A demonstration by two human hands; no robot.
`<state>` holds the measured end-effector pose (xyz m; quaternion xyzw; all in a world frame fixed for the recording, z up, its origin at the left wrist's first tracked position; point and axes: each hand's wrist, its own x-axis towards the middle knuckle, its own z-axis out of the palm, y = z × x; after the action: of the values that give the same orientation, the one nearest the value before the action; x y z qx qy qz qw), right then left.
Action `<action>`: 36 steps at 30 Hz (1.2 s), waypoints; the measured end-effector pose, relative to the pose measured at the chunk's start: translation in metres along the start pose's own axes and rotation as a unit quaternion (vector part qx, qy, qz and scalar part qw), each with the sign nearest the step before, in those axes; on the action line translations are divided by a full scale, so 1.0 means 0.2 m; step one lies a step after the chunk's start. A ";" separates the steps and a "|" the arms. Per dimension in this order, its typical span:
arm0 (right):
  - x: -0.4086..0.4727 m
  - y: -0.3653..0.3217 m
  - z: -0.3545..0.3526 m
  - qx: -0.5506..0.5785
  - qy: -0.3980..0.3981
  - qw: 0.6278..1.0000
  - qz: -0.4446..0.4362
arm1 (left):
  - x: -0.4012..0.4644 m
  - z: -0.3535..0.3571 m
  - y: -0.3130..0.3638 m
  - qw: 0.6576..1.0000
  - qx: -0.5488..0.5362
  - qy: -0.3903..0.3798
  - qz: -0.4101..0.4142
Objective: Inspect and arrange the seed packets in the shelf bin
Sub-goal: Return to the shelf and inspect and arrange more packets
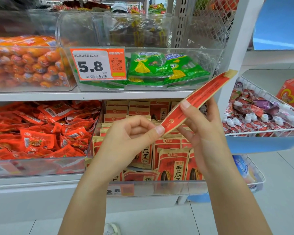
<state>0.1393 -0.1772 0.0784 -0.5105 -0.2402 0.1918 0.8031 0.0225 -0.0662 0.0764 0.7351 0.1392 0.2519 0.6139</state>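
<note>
Head view, read left to right. On upper shelf at far left, clear bin of orange sausage sticks (29,65). Below it, clear bin heaped with small red snack packets (41,131). Centre of upper shelf: orange price tag (98,64) marked 5.8 on front wall of clear bin, green snack packets (161,68) stacked behind and to its right.

Lower shelf, centre: clear shelf bin (173,187) holding red-and-tan seed packets (172,164), some upright in rows at the back, others leaning or lying at the front. A blurred price tag on its front wall.

Left hand (131,138) raised in front of the bin, fingers curled in, thumb and forefinger pinching lower-left corner of one held seed packet (199,97). Packet seen nearly edge-on, red face with small print upward, tilted from lower left to upper right, tan end strip uppermost, clear of the bin and above it. Right hand (205,131) just beside the left, thumb pressed on packet's upper face near mid-length, fingers extended behind and beneath it, packet pinched between thumb and fingers. Fingertips of both hands close together along the packet's lower half; upper half free.

Far right: white wire basket (261,92) of mixed red and white wrapped sweets.
</note>
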 end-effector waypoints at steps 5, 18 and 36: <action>0.00 0.01 -0.01 -0.004 -0.005 1.000 0.001 | 0.01 -0.01 0.00 1.000 0.025 0.008 -0.010; 0.01 0.04 0.00 0.002 -0.023 1.000 0.012 | 0.01 -0.04 -0.02 0.999 0.017 0.017 -0.032; 0.03 0.01 -0.04 0.008 -0.027 1.000 0.007 | -0.01 -0.13 -0.03 0.996 0.000 0.040 -0.077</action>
<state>0.1486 -0.1793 0.0738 -0.5003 -0.2571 0.2130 0.7989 0.0084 -0.0449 0.0734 0.7118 0.2197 0.2329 0.6252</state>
